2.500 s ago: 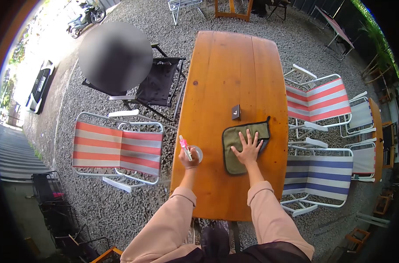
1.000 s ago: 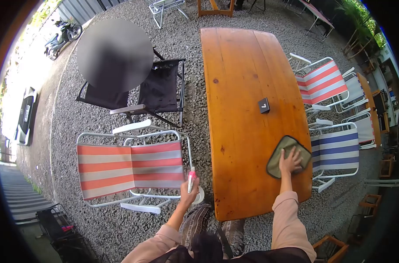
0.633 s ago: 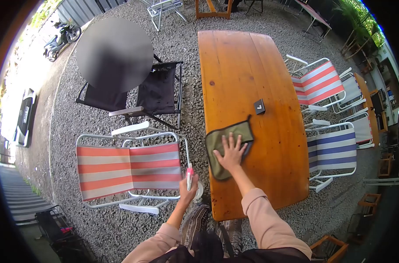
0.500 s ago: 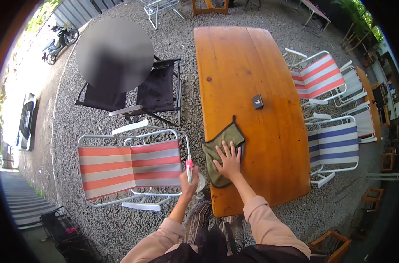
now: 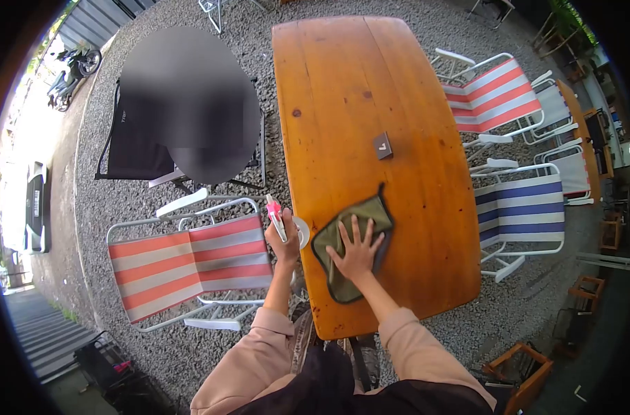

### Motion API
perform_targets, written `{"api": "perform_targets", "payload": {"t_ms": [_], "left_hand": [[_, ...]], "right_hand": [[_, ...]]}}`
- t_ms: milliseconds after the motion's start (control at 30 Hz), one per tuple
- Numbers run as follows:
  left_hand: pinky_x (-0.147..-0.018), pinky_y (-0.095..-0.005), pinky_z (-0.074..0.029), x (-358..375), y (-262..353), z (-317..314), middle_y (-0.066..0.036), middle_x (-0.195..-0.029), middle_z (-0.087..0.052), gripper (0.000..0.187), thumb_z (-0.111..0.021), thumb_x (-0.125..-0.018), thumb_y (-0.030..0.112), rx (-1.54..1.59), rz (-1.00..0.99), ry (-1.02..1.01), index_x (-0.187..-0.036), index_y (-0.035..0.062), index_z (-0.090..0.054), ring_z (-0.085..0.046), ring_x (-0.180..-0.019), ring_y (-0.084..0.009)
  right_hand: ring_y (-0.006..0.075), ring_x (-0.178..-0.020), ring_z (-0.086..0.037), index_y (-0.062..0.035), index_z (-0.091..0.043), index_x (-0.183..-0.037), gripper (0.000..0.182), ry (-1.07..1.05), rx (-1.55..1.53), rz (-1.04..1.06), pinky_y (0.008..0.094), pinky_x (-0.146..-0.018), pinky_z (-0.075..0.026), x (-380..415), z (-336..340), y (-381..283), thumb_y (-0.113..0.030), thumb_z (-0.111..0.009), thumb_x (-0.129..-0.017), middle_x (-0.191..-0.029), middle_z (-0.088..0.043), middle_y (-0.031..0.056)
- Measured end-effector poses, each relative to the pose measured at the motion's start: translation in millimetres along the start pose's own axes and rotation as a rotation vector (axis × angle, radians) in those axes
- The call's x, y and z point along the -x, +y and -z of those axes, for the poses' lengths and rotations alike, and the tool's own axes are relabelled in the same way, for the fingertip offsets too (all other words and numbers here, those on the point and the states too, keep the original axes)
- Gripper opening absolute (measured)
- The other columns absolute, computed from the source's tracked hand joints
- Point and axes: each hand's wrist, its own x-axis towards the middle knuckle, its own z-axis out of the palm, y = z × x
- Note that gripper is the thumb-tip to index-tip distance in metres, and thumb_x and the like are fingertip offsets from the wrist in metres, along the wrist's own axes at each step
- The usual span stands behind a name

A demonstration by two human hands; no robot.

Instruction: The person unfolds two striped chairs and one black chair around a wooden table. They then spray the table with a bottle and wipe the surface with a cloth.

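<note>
My left hand (image 5: pixel 283 241) is closed around a spray bottle (image 5: pixel 302 233) with a pink and white trigger head, held by the table's left edge. Most of the bottle is hidden behind the hand. My right hand (image 5: pixel 358 254) lies flat with fingers spread on an olive green cloth (image 5: pixel 333 271) with a dark border. Under the cloth is the varnished wooden table (image 5: pixel 425 235), near its front left part. A small dark number block (image 5: pixel 383 146) stands on the tabletop, farther away than the cloth.
A red-and-white striped folding chair (image 5: pixel 228 256) stands close on my left, with a black chair (image 5: pixel 139 142) beyond it. Across the table are another red-striped chair (image 5: pixel 498 97) and a blue-striped chair (image 5: pixel 522 211). Gravel (image 5: pixel 170 353) covers the ground.
My right hand and the cloth have moved inward from the table's left edge. My left hand has raised the spray bottle forward along that edge. The whole view has shifted slightly.
</note>
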Motion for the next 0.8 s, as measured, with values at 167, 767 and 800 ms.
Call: {"api": "perform_targets", "payload": {"t_ms": [167,767,800], "left_hand": [[-0.041,-0.0226,-0.036,10,-13,5,0.000,-0.050,-0.045,0.026,-0.048,-0.089,0.015,-0.004,0.015,-0.010,-0.066,0.0010,-0.049,-0.045,-0.044,-0.0071],[-0.048,-0.0356,-0.046,18,-15,-2,-0.011,-0.057,-0.052,0.012,-0.054,-0.072,0.004,-0.137,-0.530,-0.041,-0.061,0.0026,-0.050,-0.055,-0.051,-0.0295],[-0.049,-0.0358,-0.046,18,-15,0,-0.011,-0.058,-0.053,0.012,-0.054,-0.073,0.005,-0.124,-0.518,-0.054,-0.062,0.0024,-0.050,-0.055,-0.051,-0.0298]], "right_hand": [[0.0353,-0.131,-0.009,-0.0271,-0.035,-0.132,0.057,0.055,0.007,0.126,0.0651,-0.096,-0.004,-93,-14,-14,-0.052,-0.042,-0.081,-0.143,-0.017,0.0030],[0.0285,-0.133,-0.006,-0.0251,-0.024,-0.137,0.075,0.075,0.154,0.054,0.0619,-0.100,-0.003,-263,-16,-56,-0.066,-0.038,-0.075,-0.145,-0.012,0.0007],[0.0282,-0.133,-0.006,-0.0251,-0.024,-0.137,0.075,0.078,0.161,0.051,0.0617,-0.100,-0.003,-268,-17,-56,-0.066,-0.038,-0.075,-0.145,-0.012,0.0005]]}}
